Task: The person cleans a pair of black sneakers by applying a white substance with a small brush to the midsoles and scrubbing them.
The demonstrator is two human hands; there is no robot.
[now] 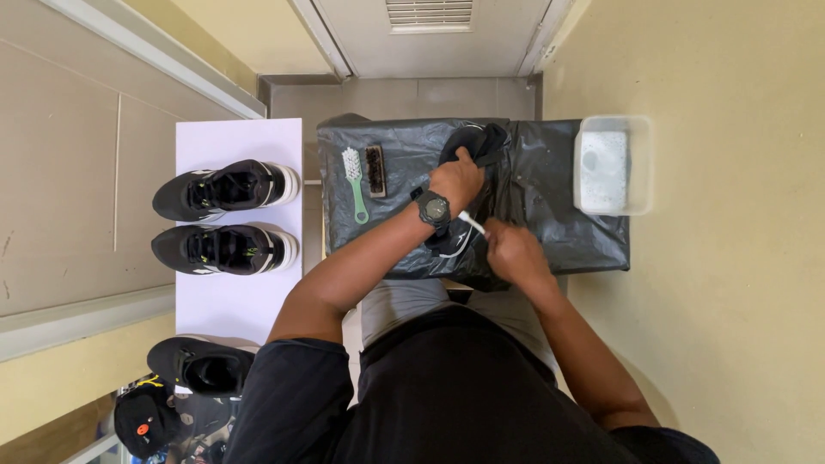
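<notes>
The left hand (pixel 457 178) covers the middle of the black shoe (pixel 475 143), so only its collar and a strip of sole show. The right hand (pixel 509 250) closes over most of a thin white tool (pixel 470 222); its working end is too small to tell. The person's body hides the near edge of the black plastic sheet (pixel 550 198). What lies inside the clear tub (pixel 612 163) is blurred white. A third shoe (pixel 202 365) is partly cut by the arm, and a black cap (pixel 142 418) runs off the bottom edge.
</notes>
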